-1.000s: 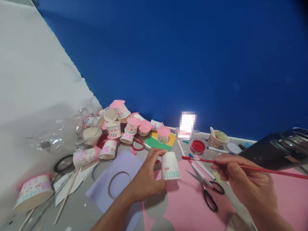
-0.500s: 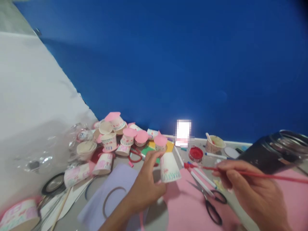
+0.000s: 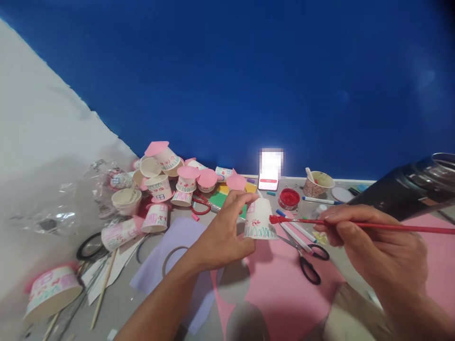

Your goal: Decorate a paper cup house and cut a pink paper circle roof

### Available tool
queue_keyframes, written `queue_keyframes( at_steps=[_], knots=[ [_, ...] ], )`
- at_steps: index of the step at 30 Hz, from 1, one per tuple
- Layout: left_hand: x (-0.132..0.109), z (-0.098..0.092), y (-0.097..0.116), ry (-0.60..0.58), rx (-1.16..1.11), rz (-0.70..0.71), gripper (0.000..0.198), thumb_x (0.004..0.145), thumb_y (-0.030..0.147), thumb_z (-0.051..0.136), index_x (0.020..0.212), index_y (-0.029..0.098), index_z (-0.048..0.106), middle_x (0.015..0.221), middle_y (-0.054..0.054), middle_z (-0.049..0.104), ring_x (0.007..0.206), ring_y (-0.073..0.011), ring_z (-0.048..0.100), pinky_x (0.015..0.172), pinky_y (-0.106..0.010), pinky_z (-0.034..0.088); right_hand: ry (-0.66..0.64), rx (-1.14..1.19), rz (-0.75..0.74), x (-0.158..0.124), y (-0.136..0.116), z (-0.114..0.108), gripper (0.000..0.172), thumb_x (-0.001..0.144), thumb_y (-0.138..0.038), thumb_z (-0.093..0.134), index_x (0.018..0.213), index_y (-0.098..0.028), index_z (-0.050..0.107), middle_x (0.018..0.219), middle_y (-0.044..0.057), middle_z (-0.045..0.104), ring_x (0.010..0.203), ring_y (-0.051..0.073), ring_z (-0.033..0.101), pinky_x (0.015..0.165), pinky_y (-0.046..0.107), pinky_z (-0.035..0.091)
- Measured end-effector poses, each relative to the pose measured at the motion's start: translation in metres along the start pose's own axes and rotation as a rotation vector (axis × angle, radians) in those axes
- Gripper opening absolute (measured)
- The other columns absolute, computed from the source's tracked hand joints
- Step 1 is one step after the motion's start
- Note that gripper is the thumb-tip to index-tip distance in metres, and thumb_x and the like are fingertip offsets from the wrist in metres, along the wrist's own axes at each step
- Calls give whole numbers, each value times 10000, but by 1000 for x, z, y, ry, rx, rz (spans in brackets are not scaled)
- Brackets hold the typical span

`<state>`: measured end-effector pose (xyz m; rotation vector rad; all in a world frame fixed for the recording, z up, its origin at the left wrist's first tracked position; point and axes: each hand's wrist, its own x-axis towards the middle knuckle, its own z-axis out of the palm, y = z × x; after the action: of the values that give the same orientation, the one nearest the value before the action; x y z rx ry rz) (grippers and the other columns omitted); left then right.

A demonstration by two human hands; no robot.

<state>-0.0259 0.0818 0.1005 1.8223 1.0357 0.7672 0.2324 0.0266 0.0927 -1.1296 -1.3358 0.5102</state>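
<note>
At the left of the tabletop, decorated paper cups were heaped, several capped with pink paper discs. Nearer the middle, a lavender sheet was spread beneath the left hand, by whose fingers a white paper cup was gripped upside down, clear of the tabletop, the thumb being set low by the wide rim and the fingertips at the narrow base. The cup could be judged light and thin-walled, firm from end to end but easily dented by sideways pressure, and slippery wherever paint might be wet; a gentle hold at base and rim seemed best, clear of the marked side. At its right edge the red tip of a paintbrush was poised, though contact could not be made out. Farther right, a red paint pot was set behind, and scissors were laid partly open on a pink sheet. The brush handle was pinched by the fingers of the right hand, near which a dark bottle was seen.
</note>
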Motion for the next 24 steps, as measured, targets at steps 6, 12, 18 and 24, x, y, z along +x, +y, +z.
queue_keyframes(
  at_steps=[6, 12, 18, 24],
  knots=[
    [-1, -1, -1, 1, 27, 60, 821, 662, 28, 670, 1421, 318, 547, 1452, -74, 496, 1392, -351, 477, 1115, -495, 507, -131, -33, -58, 3, 4, -5, 75, 951, -246, 721, 955, -252, 796, 873, 37, 793, 604, 146, 674, 524, 236, 582],
    [-3, -2, 4, -35, 49, 2, 765, 706, 56, 670, 1409, 326, 535, 1479, -57, 479, 1405, -316, 483, 1123, -484, 518, -168, -17, -103, 4, 5, -5, 109, 969, -197, 690, 968, -253, 783, 830, 29, 790, 647, 156, 704, 569, 232, 600],
    [-4, -1, 6, -48, 79, 18, 798, 686, 48, 670, 1412, 343, 521, 1491, -32, 474, 1407, -286, 494, 1170, -474, 488, -184, -14, -126, 5, 7, -5, 127, 970, -186, 691, 986, -270, 786, 868, 21, 795, 679, 157, 725, 580, 224, 603],
    [-1, -1, 8, -29, 80, 64, 757, 665, 44, 637, 1376, 282, 534, 1463, -73, 488, 1428, -292, 483, 1174, -473, 484, -213, -11, -175, 6, 8, -7, 184, 973, -146, 676, 1009, -292, 781, 881, -5, 791, 736, 146, 742, 601, 202, 604]
  ],
)
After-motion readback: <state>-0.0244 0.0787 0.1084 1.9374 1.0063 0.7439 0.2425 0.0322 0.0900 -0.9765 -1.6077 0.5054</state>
